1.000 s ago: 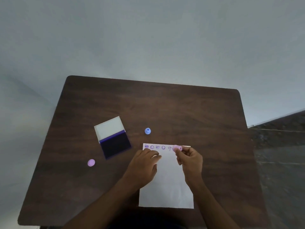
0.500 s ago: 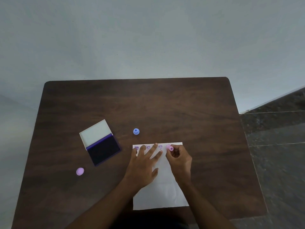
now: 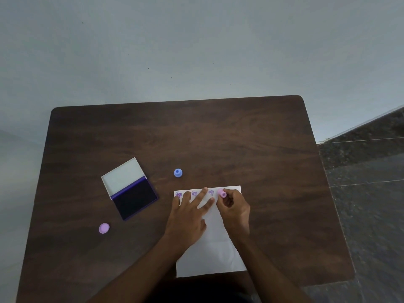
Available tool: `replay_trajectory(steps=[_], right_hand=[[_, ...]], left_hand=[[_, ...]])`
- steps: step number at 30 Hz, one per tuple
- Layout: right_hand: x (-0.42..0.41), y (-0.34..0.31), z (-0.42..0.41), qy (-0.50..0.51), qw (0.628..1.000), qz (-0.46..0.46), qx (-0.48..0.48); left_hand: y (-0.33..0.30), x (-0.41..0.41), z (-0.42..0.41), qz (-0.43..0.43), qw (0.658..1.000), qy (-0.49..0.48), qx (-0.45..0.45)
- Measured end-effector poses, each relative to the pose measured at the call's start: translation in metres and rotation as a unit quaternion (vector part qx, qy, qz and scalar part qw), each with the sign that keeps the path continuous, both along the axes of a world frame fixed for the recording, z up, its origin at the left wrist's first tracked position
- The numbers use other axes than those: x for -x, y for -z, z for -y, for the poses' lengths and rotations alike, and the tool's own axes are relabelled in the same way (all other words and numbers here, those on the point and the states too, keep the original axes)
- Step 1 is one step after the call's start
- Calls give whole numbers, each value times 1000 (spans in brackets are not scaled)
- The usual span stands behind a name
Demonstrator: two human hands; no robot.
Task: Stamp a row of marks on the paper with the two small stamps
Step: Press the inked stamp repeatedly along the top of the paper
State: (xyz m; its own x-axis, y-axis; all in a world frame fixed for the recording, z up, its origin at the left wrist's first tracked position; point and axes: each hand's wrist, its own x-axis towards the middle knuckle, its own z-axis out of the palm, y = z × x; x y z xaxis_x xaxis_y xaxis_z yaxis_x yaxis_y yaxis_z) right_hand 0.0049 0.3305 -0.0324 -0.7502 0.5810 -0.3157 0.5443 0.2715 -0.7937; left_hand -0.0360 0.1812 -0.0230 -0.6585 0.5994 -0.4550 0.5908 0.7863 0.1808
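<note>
Stamping step: right hand (image 3: 235,207) fingers pinch pink stamp (image 3: 222,193) onto paper (image 3: 215,254) top edge, left hand (image 3: 189,214) splayed flat; next, lift straight, re-ink at ink pad (image 3: 135,201).

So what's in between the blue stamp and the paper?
Nothing. In the head view, only bare brown table shows between the blue stamp and the top edge of the paper.

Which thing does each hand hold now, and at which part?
The right hand pinches the pink stamp by its sides, on the paper. The left hand grips nothing; it lies flat on the paper.
</note>
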Motion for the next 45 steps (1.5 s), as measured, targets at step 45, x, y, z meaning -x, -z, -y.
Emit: replay_trajectory(steps=[45], right_hand=[[9,9,-7,-44,999,14,7]], left_hand=[[-5,0,-6,14,1000,-6,17]])
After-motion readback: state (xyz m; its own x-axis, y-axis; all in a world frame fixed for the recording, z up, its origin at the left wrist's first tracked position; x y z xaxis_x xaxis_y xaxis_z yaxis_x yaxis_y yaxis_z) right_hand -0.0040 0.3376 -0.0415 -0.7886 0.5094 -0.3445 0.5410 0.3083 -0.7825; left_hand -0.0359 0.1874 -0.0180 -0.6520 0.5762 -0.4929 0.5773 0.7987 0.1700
